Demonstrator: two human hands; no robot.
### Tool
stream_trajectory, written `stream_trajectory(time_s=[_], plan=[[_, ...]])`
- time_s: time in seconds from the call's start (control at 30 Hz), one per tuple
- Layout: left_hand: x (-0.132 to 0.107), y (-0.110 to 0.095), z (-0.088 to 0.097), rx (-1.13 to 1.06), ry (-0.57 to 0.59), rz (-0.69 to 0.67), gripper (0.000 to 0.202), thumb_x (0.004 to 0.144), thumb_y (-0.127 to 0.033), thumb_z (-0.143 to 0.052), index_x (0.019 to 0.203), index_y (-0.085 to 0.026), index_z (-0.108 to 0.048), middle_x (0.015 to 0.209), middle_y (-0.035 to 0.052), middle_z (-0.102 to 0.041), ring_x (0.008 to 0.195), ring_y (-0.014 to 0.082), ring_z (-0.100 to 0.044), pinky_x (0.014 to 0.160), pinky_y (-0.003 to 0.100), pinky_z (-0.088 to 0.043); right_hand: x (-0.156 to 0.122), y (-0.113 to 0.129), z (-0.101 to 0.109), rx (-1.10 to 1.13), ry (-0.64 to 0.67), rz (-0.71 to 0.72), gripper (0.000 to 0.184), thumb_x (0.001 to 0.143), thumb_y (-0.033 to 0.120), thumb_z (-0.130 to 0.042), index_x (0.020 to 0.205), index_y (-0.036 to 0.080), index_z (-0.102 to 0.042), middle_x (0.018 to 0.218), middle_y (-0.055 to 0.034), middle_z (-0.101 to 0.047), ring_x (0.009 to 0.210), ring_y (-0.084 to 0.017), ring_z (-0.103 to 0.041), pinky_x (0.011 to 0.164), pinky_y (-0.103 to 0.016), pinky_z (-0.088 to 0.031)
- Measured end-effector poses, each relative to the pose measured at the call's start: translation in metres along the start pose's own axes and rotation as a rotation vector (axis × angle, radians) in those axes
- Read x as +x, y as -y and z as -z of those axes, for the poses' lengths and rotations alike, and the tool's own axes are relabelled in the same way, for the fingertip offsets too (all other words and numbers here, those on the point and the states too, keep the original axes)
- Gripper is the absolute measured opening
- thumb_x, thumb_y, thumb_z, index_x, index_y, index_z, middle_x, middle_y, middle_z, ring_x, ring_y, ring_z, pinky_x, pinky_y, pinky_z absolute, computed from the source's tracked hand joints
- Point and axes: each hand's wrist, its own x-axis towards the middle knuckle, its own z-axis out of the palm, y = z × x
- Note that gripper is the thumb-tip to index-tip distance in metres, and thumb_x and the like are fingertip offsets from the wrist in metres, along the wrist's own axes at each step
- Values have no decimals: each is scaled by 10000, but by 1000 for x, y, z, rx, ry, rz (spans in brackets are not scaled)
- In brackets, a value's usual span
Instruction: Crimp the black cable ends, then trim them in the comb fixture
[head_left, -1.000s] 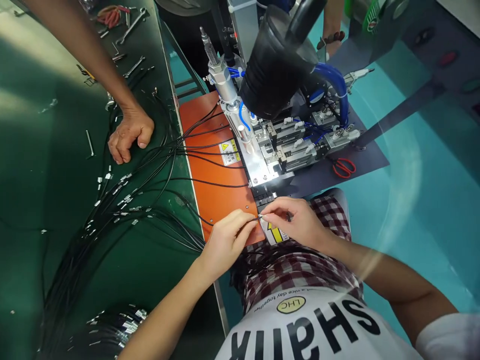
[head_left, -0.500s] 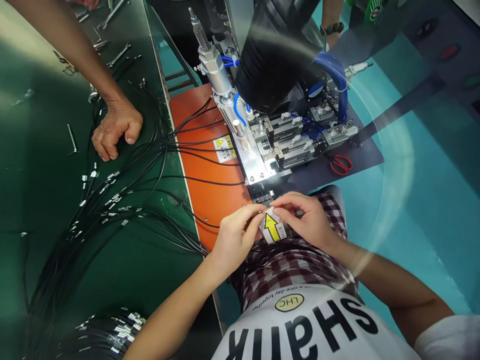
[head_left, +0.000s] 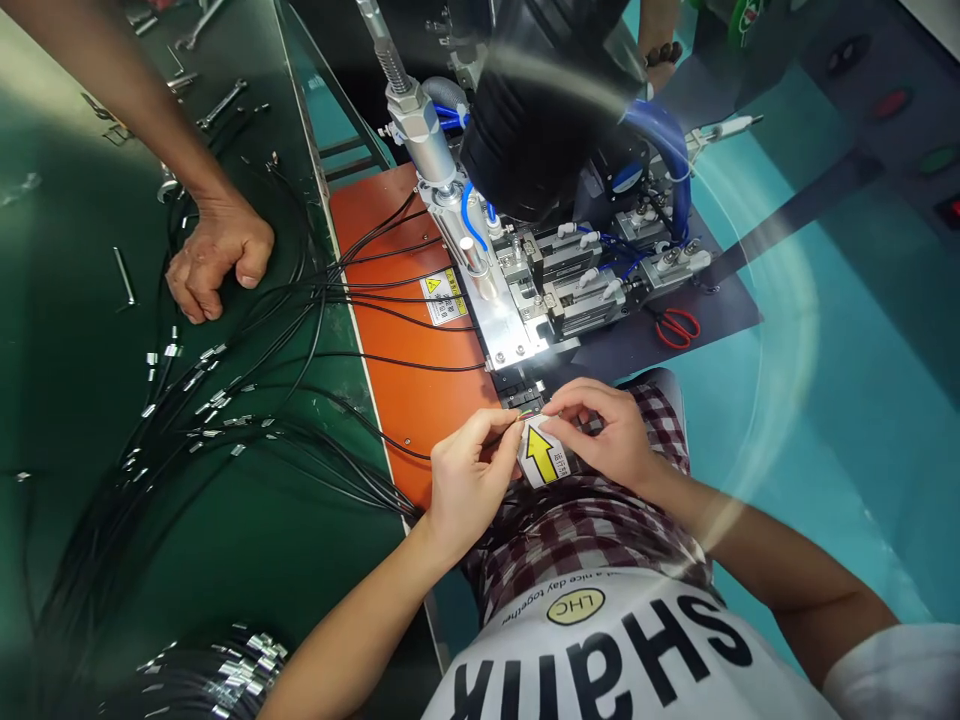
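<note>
My left hand [head_left: 471,475] is closed in a pinch on the end of a black cable [head_left: 420,458]. Thin coloured wires [head_left: 526,412] stick out past its fingertips. Facing it, my right hand [head_left: 604,430] has thumb and forefinger drawn together at the wire tips; what lies between them is too small to make out. Below the fingertips is a white label with a yellow arrow [head_left: 541,455]. Just beyond both hands stands a metal machine [head_left: 517,330] with cylinders and blue air tubes. Several black cables run over its orange plate [head_left: 405,400].
On the left, the green table [head_left: 247,560] bears many black cables with metal-tipped ends [head_left: 240,670], plus wrenches [head_left: 223,105]. A co-worker's hand [head_left: 221,255] rests there. A black tube [head_left: 540,120] overhangs the machine. Red-handled scissors [head_left: 678,328] lie to the right.
The coloured wires now show between my fingertips, and my right fingers sit slightly apart from my left ones. The view has shifted a little; the co-worker's hand stays on the table.
</note>
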Motion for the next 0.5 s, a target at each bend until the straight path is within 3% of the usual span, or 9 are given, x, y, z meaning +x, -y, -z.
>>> stream_trajectory(time_s=[0.1, 0.33, 0.5], plan=[[1, -1, 1, 44, -2, -53, 91, 882, -210, -648, 956, -181, -691, 866, 11, -726, 744, 116, -687, 719, 220, -581, 8, 6, 1, 97, 86, -84, 104, 854, 316, -695, 826, 215, -694, 799, -14, -686, 655, -141, -592, 582, -282, -439], [1, 0, 0, -21, -30, -22, 96, 864, -193, -662, 950, -171, -700, 860, 12, -724, 728, 118, -683, 699, 213, -575, 13, 3, -2, 135, 119, -71, 89, 864, 264, -677, 811, 195, -692, 762, -2, -683, 655, -126, -585, 569, -254, -425], [1, 0, -1, -25, -31, -14, 105, 856, -187, -673, 955, -177, -705, 850, 5, -731, 722, 117, -691, 688, 203, -570, 6, 4, -6, 1, 7, 137, 14, 851, 198, -700, 851, 209, -708, 830, -11, -708, 696, -130, -623, 624, -265, -478]])
